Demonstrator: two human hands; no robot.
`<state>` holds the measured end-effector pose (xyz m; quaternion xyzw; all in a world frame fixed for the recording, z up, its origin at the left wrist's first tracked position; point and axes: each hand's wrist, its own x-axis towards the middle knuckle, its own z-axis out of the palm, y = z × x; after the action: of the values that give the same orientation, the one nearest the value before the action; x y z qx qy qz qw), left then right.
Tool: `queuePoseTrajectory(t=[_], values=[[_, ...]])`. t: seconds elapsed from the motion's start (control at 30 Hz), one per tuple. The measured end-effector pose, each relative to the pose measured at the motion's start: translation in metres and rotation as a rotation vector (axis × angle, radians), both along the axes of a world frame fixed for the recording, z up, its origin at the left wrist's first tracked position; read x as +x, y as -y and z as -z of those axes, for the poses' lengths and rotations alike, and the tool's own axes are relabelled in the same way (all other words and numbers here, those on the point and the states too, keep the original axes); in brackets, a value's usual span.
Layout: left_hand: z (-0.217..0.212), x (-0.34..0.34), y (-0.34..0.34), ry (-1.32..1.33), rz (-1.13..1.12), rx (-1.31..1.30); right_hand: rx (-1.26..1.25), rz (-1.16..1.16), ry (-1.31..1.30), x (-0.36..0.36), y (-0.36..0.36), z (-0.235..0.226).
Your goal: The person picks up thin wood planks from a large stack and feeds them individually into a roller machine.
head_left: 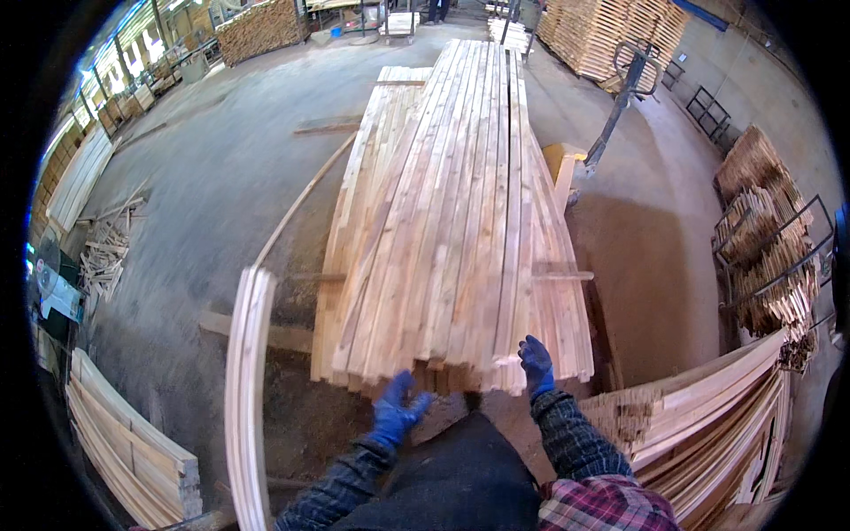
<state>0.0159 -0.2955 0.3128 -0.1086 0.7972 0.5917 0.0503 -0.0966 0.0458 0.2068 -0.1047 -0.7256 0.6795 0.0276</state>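
Note:
A long stack of pale wooden boards [460,230] runs away from me, its uneven near ends facing my body. My left hand [398,411], in a blue glove, is at the left part of those ends, with thumb and fingers apart and nothing in it. My right hand [537,365], also blue-gloved, is raised beside the board ends on the right. Its fingers stretch upward; whether they touch the wood I cannot tell. To the left of the stack stands a narrow bundle of pale strips [248,389], apart from both hands.
Crosswise wooden bearers [563,276] stick out from the stack. A pallet jack [611,115] stands at its far right. More boards lie at lower left [133,451] and lower right [699,398]. Scrap wood [108,252] litters the left floor; tall timber piles [611,35] stand at the back.

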Motion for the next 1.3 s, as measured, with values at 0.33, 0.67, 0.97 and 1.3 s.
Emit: queuePoseTrajectory(t=[0.33,0.67,0.97,1.3], values=[[0.170,-0.086,-0.216,0.873,-0.251,1.390,-0.048,-0.015,0.436,-0.167,0.024,0.000],[0.100,-0.145,-0.268,0.938,-1.052,1.513,-0.211,0.054,0.413,-0.174,0.002,0.065],[0.063,-0.113,-0.241,0.799,-0.524,1.144,-0.534,-0.138,0.583,-0.183,-0.020,-0.012],[-0.050,-0.305,-0.178,0.254,0.108,0.513,-0.348,-0.450,0.358,-0.084,0.040,-0.143]])
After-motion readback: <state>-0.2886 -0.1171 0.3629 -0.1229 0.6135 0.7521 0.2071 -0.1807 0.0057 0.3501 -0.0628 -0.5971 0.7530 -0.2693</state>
